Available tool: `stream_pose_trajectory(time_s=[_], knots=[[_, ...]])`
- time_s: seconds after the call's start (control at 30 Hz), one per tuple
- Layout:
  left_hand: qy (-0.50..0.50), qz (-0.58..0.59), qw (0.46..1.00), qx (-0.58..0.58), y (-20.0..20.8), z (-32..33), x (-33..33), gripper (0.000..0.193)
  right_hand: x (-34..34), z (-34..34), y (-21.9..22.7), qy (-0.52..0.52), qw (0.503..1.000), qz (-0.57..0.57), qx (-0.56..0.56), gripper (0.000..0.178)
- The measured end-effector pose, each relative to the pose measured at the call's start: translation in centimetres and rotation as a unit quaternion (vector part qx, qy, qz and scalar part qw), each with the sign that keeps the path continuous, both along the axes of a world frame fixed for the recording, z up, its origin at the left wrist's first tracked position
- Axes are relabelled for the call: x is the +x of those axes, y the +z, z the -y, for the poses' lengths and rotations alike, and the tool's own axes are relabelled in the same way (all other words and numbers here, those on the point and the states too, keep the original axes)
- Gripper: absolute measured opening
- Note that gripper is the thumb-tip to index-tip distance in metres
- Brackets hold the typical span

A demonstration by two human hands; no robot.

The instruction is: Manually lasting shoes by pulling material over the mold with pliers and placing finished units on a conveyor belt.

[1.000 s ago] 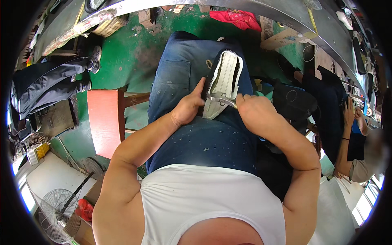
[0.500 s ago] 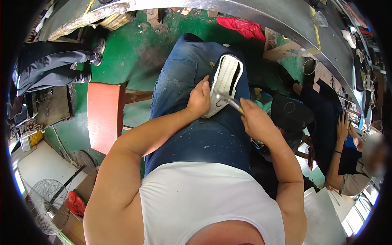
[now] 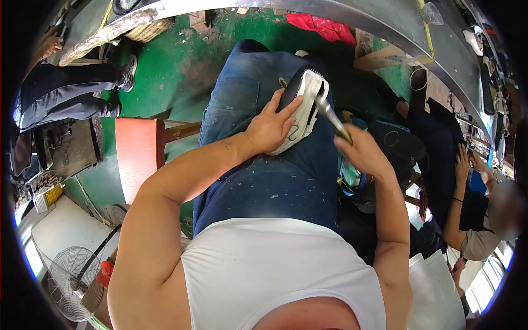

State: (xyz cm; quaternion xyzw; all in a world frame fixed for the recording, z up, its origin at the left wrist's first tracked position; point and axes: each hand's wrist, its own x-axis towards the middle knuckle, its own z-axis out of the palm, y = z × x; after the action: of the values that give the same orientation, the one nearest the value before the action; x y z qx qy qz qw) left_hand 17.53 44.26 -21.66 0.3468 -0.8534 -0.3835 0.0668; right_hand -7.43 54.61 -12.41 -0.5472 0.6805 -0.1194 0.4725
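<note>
A shoe lies across my thighs with its pale underside up and a dark, stitched-looking edge round its far end. My left hand grips it from the left, two fingers reaching onto the underside. Closed round a hammer's handle is my right hand, to the right of the shoe. The metal head of the hammer is at the shoe's right edge; whether it touches cannot be made out. A dark curved mark shows on the underside near my left fingers.
A metal-edged workbench curves across the far side. Left of my legs stands a stool with a reddish seat. A co-worker's legs are at the far left; another person's hands are at the right. A fan stands at the lower left.
My left hand has shifted its fingers from the shoe's side onto its underside. The hammer has moved from the shoe's near part to its right edge farther away. The shoe is turned slightly.
</note>
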Motion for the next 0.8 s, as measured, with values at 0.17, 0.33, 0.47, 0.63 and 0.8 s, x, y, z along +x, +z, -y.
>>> stream_pose_trajectory(time_s=[0.17,0.33,0.47,0.63,0.8], knots=[[-0.090,0.137,0.986,-0.003,3.6,0.8,-1.8,0.064,2.3,2.0,-4.1,-0.058,0.988,-0.065,-0.124,0.031],[-0.039,0.008,0.993,0.113,2.3,-1.1,1.7,0.085,2.0,1.5,-4.4,-0.017,0.997,-0.035,-0.064,0.035],[0.053,0.103,0.974,0.193,4.6,-0.8,0.7,0.124,2.0,-2.5,-7.1,-0.118,0.983,0.084,-0.114,0.035],[-0.152,0.101,0.983,-0.015,10.5,3.3,1.5,0.097,3.2,-4.7,-9.5,-0.291,0.920,0.211,-0.155,0.035],[-0.396,-0.028,0.901,-0.176,19.4,8.4,-1.2,0.068,2.8,-4.9,-9.1,-0.351,0.892,0.265,-0.107,0.037]])
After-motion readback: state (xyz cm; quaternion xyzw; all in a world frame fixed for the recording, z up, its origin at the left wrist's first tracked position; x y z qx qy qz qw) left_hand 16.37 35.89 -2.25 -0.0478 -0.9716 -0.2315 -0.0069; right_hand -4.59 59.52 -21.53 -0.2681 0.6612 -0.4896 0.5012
